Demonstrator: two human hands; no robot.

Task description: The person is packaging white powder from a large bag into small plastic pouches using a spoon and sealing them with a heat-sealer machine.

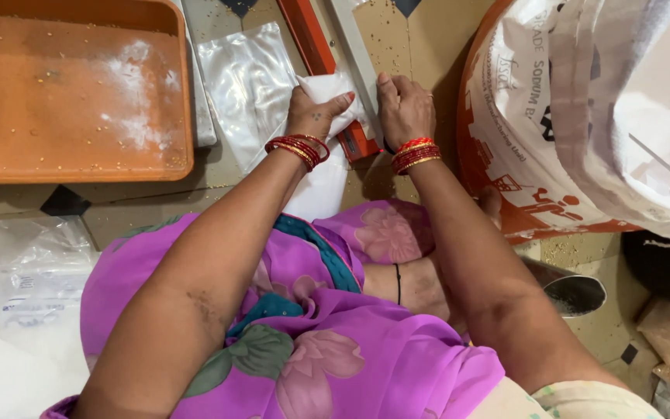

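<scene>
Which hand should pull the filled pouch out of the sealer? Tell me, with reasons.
Left. The left hand already grips the white filled pouch, while the right hand presses down on the sealer's bar.

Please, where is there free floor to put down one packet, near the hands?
Bare tiled floor lies between the orange tray and the lap. Crowded: left hand and right hand press a white pouch at the sealer; big sack blocks the right.

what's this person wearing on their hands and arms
Both forearms are bare, with no sleeves in view. The left hand and right hand each have a stack of red and gold bangles at the wrist. A thin ring shows on a right-hand finger.
</scene>
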